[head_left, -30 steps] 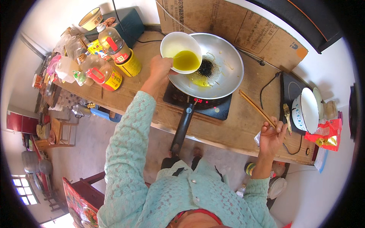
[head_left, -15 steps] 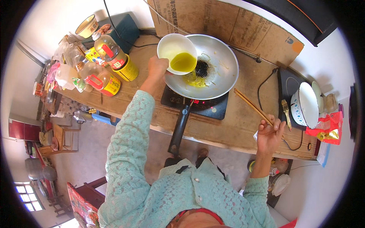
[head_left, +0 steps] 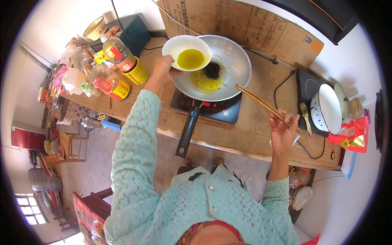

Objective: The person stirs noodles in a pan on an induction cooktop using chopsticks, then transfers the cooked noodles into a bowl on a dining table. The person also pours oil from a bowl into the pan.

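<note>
My left hand (head_left: pixel 164 70) grips the rim of a white bowl (head_left: pixel 175 45) over the left side of a frying pan (head_left: pixel 241 65). Yellow-green oil (head_left: pixel 191 59) lies in the bowl, and more yellow liquid (head_left: pixel 209 83) spreads round the dark patch in the pan's middle. Under the pan sits a black induction cooktop (head_left: pixel 226 111) with a lit red display; the pan's black handle (head_left: pixel 188 131) points toward me. My right hand (head_left: pixel 283 126), fingers closed, holds a pair of chopsticks (head_left: pixel 261 102), whose tips reach close to the pan's right rim.
Oil bottles (head_left: pixel 118 53) and a yellow tin (head_left: pixel 136 73) stand at the left. To the right are a second cooktop (head_left: pixel 308 87), an enamel basin (head_left: pixel 328 109), a brush (head_left: pixel 306 118) and a red packet (head_left: pixel 355 134). A cardboard sheet (head_left: pixel 241 28) leans behind the pan; cables cross the counter.
The bowl has come more level and shifted slightly left. My right hand has moved left, bringing the chopstick tips nearer the pan's rim.
</note>
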Tool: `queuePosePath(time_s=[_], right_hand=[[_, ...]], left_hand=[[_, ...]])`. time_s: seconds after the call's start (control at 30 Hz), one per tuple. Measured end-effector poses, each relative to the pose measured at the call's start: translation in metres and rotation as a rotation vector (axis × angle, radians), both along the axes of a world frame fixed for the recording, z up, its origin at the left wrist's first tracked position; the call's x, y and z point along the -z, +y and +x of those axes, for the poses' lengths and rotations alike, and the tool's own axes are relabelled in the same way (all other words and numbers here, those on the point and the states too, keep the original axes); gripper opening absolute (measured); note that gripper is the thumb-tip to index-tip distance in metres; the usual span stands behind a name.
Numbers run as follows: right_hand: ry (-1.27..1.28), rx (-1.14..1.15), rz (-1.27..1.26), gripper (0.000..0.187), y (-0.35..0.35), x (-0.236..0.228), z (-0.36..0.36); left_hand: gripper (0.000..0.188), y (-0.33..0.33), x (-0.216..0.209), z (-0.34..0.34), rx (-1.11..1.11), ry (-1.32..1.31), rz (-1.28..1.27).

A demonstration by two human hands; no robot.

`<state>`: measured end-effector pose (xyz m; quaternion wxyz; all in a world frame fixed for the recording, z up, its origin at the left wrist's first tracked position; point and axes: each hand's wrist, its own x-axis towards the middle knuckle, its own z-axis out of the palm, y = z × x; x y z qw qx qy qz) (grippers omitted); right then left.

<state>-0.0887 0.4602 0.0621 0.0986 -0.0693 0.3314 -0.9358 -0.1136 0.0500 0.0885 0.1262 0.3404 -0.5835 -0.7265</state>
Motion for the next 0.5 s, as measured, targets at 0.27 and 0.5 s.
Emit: queuePosePath(time_s=[0.27,0.5], right_hand=[[0.02,0.013,0.029,0.043,-0.017,0.007,-0.009],[0.08,0.082,0.197,0.042,-0.03,0.012,-0.005]], left_hand=[[0.039,0.014,-0.014,0.007,-0.013,-0.043,-0.082],[0.028,0.009,-0.004,0.007,-0.039,-0.114,-0.234]])
